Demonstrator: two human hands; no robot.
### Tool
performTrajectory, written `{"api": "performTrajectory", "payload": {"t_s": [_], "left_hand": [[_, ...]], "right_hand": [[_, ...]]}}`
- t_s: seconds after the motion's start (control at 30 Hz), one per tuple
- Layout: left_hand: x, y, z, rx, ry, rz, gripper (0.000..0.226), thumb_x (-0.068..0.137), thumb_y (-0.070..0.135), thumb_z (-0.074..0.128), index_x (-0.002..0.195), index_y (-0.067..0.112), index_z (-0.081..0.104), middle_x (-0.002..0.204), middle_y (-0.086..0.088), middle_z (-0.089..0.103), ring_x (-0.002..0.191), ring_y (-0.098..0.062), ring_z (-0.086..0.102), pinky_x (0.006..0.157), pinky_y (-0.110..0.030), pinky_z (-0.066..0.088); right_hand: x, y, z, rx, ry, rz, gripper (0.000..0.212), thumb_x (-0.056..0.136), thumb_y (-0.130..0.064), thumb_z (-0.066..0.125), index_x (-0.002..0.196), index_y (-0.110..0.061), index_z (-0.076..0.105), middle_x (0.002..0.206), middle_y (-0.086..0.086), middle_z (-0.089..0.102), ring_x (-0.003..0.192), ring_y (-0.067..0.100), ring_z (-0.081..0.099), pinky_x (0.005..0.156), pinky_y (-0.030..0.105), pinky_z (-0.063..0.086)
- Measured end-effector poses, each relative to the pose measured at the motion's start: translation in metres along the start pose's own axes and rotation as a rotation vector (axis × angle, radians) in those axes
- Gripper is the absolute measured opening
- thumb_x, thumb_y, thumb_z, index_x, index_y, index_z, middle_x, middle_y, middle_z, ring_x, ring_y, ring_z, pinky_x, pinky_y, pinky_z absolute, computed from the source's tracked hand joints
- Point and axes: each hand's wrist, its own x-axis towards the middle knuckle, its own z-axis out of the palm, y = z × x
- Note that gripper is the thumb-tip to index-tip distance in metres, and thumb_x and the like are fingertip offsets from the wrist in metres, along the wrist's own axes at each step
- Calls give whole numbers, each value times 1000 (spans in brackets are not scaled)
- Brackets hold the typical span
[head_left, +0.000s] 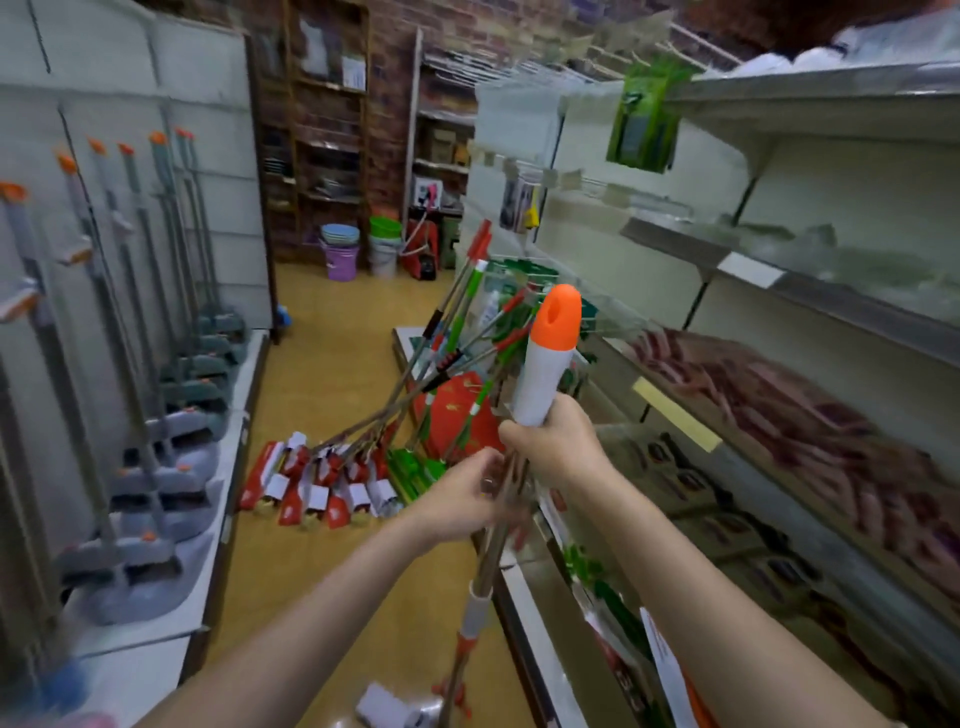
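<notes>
Head view: racked mops (156, 374) stand at 9 o'clock, and a loose bundle of leaning mops (415, 374) fans out at 11 o'clock. At centre, the left grip (460, 499) is closed round the steel pole (483, 582), which runs down toward 6 o'clock. The right grip (558, 447), at 1 o'clock of it, clenches the white handle (540, 384), orange cap uppermost. Probable faults: a swing of the lower end could topple the leaning bundle; the cap could strike the shelf edge (831, 306) at 3 o'clock.
</notes>
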Motion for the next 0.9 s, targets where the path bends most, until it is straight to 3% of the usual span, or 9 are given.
{"api": "performTrajectory", "payload": {"t_s": [0.07, 0.23, 0.3, 0.4, 0.47, 0.53, 0.63, 0.8, 0.9], "left_hand": [[11, -11, -20, 157, 99, 52, 49, 84, 20, 66, 129, 21, 45, 122, 1, 59, 110, -17, 55, 92, -36, 48], [43, -38, -86, 258, 318, 57, 49, 88, 11, 57, 134, 19, 41, 121, -7, 62, 111, -25, 58, 89, -44, 49], [59, -53, -118, 242, 389, 21, 50, 88, 7, 56, 134, 19, 41, 124, -5, 61, 114, -25, 56, 92, -43, 48], [85, -72, -165, 231, 450, -17, 51, 88, 4, 55, 135, 18, 40, 123, -6, 60, 107, -23, 58, 90, -39, 48], [108, -82, -200, 222, 479, -26, 51, 89, 4, 55, 135, 20, 41, 125, -3, 59, 108, -20, 58, 87, -34, 48], [132, -90, -234, 213, 516, -42, 51, 90, 6, 56, 135, 21, 41, 126, -1, 59, 112, -20, 59, 87, -31, 48], [167, -98, -285, 227, 578, -60, 44, 89, 6, 56, 129, 21, 45, 115, 1, 63, 106, -15, 60, 81, -24, 45], [221, -107, -364, 241, 629, -44, 41, 88, 12, 58, 126, 24, 47, 103, 5, 61, 99, -16, 58, 71, -27, 41], [247, -118, -405, 237, 659, 3, 34, 87, 16, 59, 118, 26, 52, 92, 10, 61, 91, -15, 61, 70, -31, 48]], "right_hand": [[23, -15, 14, -6, -15, -49, 38, 76, -7, 59, 58, -12, 26, 52, 4, 31, 58, 20, 29, 58, 33, 22], [91, -46, 61, -44, -97, -124, 34, 78, -15, 66, 60, -12, 38, 53, 1, 40, 52, 17, 37, 51, 29, 26], [123, -58, 84, -50, -145, -163, 24, 79, -25, 70, 76, -9, 53, 65, 2, 53, 62, 17, 51, 52, 28, 34], [171, -74, 116, -59, -231, -240, 29, 81, -31, 70, 97, -12, 55, 82, -1, 59, 79, 17, 55, 58, 26, 42], [210, -84, 136, -45, -285, -271, 33, 83, -31, 69, 107, -14, 54, 91, -1, 61, 80, 18, 60, 63, 31, 52], [248, -93, 152, -22, -347, -272, 32, 84, -29, 68, 109, -18, 53, 88, -5, 60, 76, 16, 65, 61, 32, 58], [304, -105, 178, -39, -435, -282, 32, 85, -27, 67, 112, -19, 51, 84, -6, 59, 74, 13, 65, 52, 23, 54], [389, -124, 224, 7, -468, -280, 41, 86, -25, 65, 123, -18, 50, 97, 2, 61, 81, 19, 67, 56, 24, 56], [434, -138, 255, -11, -468, -307, 36, 86, -21, 65, 119, -15, 52, 96, 3, 62, 80, 20, 68, 58, 27, 57]]}}
